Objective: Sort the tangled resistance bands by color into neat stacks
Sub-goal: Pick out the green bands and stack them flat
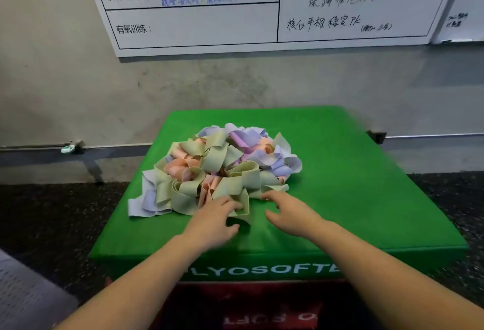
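Left hand (213,215) pinches a green band (242,205) at the tangled pile (217,164); right hand (285,212) hovers spread; a tug could drag interlocked bands off the green plyo box (366,185).

You saw a pile of bands (217,167) in pale green, peach and soft purple on a bright green box (353,185).
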{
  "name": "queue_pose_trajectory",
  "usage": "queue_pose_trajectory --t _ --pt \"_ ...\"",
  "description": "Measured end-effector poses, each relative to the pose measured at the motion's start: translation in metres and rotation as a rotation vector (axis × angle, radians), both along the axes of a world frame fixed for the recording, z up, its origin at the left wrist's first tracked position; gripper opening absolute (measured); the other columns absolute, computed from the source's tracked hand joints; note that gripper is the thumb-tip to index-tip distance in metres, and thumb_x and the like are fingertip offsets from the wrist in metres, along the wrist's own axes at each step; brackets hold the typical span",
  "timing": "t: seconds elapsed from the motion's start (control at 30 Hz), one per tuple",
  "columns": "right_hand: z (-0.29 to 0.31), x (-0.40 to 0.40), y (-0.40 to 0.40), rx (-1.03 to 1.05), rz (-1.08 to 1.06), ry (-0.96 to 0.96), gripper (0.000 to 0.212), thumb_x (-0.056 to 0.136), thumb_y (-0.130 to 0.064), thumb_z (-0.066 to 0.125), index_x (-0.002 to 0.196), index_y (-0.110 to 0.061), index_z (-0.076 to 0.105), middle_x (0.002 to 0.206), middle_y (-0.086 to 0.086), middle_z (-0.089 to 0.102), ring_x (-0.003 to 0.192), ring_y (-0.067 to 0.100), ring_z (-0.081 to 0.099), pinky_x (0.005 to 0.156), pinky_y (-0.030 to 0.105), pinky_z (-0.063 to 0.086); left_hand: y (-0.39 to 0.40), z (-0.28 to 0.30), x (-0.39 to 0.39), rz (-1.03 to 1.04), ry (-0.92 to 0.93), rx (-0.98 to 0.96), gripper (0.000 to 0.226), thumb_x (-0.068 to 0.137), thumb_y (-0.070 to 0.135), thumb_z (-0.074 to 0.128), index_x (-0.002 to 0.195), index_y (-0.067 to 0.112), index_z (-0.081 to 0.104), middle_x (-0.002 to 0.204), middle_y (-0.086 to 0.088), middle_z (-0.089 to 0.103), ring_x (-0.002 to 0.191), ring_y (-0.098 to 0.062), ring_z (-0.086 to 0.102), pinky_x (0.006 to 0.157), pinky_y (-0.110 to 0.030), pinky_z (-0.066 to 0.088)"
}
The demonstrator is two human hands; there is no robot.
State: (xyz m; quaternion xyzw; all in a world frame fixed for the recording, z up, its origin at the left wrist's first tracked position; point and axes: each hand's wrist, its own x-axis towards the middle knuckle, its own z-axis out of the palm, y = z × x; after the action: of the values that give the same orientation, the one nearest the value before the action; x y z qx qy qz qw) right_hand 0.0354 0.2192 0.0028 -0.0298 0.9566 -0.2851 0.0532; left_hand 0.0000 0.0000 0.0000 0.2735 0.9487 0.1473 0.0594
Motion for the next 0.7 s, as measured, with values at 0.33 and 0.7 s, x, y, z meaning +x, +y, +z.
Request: queue_pose_trajectory --t 0.33,0.7 --pt "-0.02 -0.019 -0.013 -0.058 0.19 -0.059 0.06 0.093 -0.035 0.062 0.148 -0.039 0.039 0.152 -0.006 0.042 0.131 0.013 0.047 0.112 0.033 0.039 0.014 -0.013 -0.015 0.024 0.001 0.129 0.017 0.1 0.041 0.052 0.111 0.035 0.064 0.115 0.022 0.056 0.111 -0.002 0.049 0.102 -0.032 0.043" --pt "0.007 -0.027 0.009 -0.661 -0.062 0.211 0.016 0.095 -0.014 0.065 0.105 -0.025 0.067 0.096 -0.011 0.072 0.09 0.002 0.067 0.081 0.023 0.054 0.048 0.04 -0.015 -0.014 0.024 0.631 0.011 0.098 0.026 0.063 0.105 0.032 0.068 0.101 0.019 0.065 0.102 0.003 0.057 0.083 -0.008 0.04"
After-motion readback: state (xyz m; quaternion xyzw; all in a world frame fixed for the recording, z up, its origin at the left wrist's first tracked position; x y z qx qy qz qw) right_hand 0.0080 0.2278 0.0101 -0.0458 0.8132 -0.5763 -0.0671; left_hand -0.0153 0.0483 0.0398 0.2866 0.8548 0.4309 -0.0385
